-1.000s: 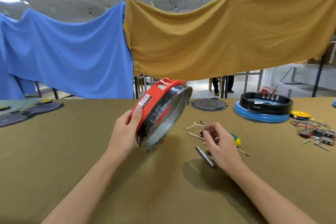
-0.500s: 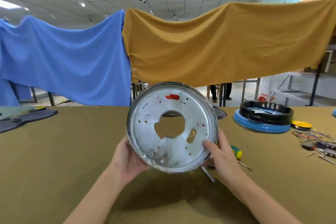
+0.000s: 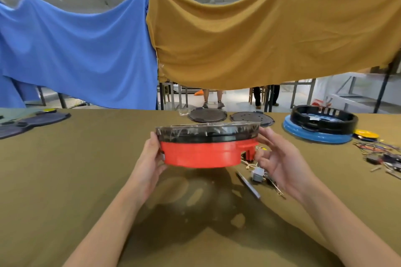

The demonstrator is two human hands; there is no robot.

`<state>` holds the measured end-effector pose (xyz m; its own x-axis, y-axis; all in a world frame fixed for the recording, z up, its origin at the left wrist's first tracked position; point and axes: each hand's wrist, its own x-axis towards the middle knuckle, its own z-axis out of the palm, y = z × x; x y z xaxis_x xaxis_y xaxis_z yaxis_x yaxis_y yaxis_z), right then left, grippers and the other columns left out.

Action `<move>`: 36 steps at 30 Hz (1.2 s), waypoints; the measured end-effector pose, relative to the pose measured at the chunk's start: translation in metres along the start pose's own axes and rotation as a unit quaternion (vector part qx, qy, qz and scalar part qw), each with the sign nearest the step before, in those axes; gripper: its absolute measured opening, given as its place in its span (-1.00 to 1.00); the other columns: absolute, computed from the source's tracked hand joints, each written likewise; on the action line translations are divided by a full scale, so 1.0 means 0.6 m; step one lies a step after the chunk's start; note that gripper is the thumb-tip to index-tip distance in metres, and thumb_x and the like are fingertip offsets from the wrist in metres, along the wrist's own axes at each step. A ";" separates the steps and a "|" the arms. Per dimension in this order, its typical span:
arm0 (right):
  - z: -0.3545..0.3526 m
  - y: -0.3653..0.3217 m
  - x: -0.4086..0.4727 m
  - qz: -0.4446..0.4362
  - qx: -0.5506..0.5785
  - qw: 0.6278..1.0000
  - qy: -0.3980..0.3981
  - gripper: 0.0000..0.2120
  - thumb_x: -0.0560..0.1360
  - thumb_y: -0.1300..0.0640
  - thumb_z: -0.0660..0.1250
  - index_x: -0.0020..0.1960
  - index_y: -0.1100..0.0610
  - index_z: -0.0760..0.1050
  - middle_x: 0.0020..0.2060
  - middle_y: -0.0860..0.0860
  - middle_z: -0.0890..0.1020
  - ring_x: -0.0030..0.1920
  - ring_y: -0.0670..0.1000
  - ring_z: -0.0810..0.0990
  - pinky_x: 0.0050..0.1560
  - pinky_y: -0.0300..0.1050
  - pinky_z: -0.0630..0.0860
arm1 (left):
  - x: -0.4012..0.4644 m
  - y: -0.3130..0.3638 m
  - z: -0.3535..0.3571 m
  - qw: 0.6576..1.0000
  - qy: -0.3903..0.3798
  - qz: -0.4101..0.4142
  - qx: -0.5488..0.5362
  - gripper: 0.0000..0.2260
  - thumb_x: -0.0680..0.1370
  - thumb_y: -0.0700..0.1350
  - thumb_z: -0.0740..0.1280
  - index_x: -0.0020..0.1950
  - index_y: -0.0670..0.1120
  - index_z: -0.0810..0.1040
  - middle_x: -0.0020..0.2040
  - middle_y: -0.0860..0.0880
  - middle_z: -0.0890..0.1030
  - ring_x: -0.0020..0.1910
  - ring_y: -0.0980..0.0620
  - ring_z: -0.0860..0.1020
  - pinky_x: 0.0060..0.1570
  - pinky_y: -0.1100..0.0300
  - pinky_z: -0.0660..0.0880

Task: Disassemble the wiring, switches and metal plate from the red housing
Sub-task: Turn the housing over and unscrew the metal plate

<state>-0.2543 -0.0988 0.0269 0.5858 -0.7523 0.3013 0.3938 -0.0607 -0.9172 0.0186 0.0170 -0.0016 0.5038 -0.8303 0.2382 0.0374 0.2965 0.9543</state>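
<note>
A round red housing [image 3: 201, 155] hangs level just above the table, with a shiny metal plate [image 3: 207, 131] seated on its upper rim. My left hand [image 3: 152, 158] grips the housing's left side, thumb against the plate's rim. At the right side my right hand [image 3: 280, 158] has its fingertips on the plate's rim and the red tab; the lower fingers are spread. A small grey switch [image 3: 257, 174] with thin wires lies on the table under my right hand, next to a dark screwdriver shaft [image 3: 248, 184].
A black ring on a blue base [image 3: 319, 129] stands at the right, with a yellow disc [image 3: 366, 134] and a pile of loose wires and switches [image 3: 382, 156] beyond it. Two dark round plates [image 3: 207, 115] lie behind the housing. Dark flat parts [image 3: 30, 120] sit far left.
The housing was tilted on edge in my left hand, then turned with the metal plate facing me. Now both hands hold it level, plate side up, and my right hand has left the screwdriver.
</note>
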 end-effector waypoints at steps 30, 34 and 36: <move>0.021 0.049 -0.009 0.062 -0.226 0.969 0.082 -0.73 0.52 -0.21 0.33 0.16 -0.14 0.51 0.13 -0.08 0.61 0.10 0.01 0.63 0.09 0.03 0.57 | -0.044 0.002 -0.075 0.986 0.071 -0.054 0.143 -0.77 0.66 -0.11 0.21 0.28 -0.08 0.55 0.22 -0.09 0.61 0.17 -0.10 0.61 0.18 0.00 0.52; 0.015 0.044 -0.015 0.011 -0.334 0.938 0.095 -0.74 0.53 -0.17 0.33 0.15 -0.09 0.49 0.02 -0.11 0.62 -0.12 -0.14 0.65 -0.19 -0.27 0.55 | -0.047 0.001 -0.070 0.987 0.072 -0.026 0.142 -0.75 0.65 -0.17 0.18 0.19 0.01 0.62 0.08 0.01 0.71 0.14 -0.05 0.64 0.20 -0.03 0.51; 0.015 0.050 -0.013 0.008 -0.334 0.941 0.054 -0.71 0.55 -0.04 0.36 0.25 -0.06 0.45 0.06 -0.19 0.59 -0.04 -0.32 0.60 -0.17 -0.37 0.56 | -0.048 -0.001 -0.066 0.985 0.084 -0.004 0.152 -0.74 0.62 -0.17 0.18 0.14 0.03 0.63 0.04 0.04 0.71 0.08 0.02 0.64 0.12 0.02 0.53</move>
<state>-0.2406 -0.0887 -0.0004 0.4979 -0.8171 0.2905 -0.1698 -0.4203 -0.8913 0.0384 0.0596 -0.0164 0.6418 -0.7339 0.2224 -0.2064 0.1140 0.9718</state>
